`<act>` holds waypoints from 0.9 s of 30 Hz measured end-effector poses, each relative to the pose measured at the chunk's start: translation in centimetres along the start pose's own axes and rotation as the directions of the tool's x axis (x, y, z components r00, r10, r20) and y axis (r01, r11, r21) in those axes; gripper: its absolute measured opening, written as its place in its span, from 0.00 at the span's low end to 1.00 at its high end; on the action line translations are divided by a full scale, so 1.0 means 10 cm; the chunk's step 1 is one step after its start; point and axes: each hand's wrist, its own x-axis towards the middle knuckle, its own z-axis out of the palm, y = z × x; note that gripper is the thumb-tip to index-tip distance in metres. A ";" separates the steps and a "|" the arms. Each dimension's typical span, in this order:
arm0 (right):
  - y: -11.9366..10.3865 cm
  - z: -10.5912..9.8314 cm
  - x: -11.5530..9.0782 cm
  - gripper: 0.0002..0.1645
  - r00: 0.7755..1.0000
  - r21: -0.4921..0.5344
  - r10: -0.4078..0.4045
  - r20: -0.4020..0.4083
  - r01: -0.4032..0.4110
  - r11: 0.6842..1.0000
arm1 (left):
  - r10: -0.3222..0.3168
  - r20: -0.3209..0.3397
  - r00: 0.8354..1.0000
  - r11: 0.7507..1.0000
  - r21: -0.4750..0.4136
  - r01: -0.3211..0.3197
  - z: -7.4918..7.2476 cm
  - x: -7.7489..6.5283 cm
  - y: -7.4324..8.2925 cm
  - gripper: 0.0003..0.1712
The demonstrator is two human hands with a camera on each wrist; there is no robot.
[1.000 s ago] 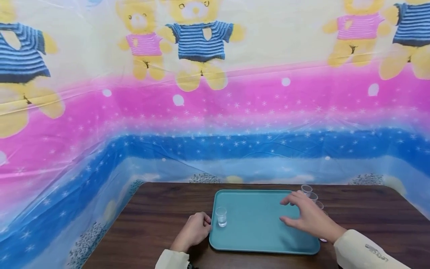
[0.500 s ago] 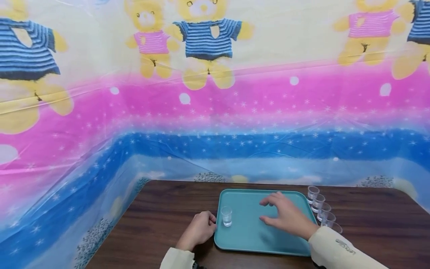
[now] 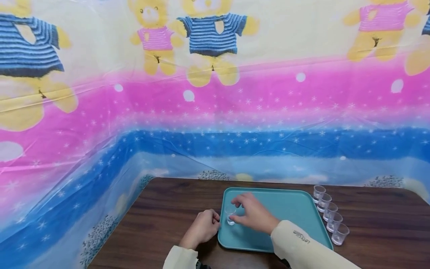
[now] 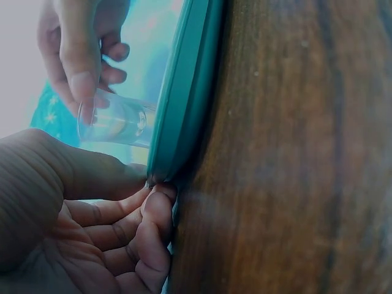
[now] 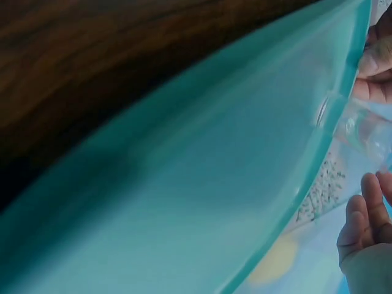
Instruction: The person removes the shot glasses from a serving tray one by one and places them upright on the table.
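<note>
A small clear cup stands upright near the left edge of the teal tray. My right hand is over the tray with thumb and fingers spread around that cup; the thumb overlaps its lower part in the head view. Seen from the left wrist, a right fingertip is right at the rim of the cup. In the right wrist view, the right-hand fingers stand apart from the cup. My left hand pinches the tray's left rim between thumb and curled fingers.
To the right of the tray, several more clear cups stand in a slanting row on the brown wooden table. A printed bear-pattern cloth hangs behind and to the left of the table.
My right hand has moved left across the tray, from its right side to the cup. This has uncovered the row of cups. The left hand stays at the tray's rim.
</note>
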 end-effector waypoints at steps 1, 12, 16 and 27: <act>-0.01 0.02 0.01 0.20 1.000 0.001 -0.003 -0.007 0.003 1.000 | 0.002 0.002 1.000 1.000 -0.002 -0.002 0.00 0.00 0.01 0.03; 0.07 0.01 -0.06 0.15 0.998 0.043 -0.048 -0.037 0.050 0.998 | 0.006 0.004 1.000 1.000 -0.005 -0.006 0.01 0.01 0.00 0.03; 0.15 -0.13 -0.17 0.15 0.998 0.043 -0.044 -0.052 0.046 0.998 | -0.005 0.017 1.000 1.000 -0.019 0.006 0.00 0.02 0.01 0.04; 0.54 -0.58 -0.64 0.14 0.993 -0.038 0.039 -0.110 -0.044 0.998 | -0.001 0.017 1.000 1.000 -0.008 0.001 0.02 0.02 0.01 0.04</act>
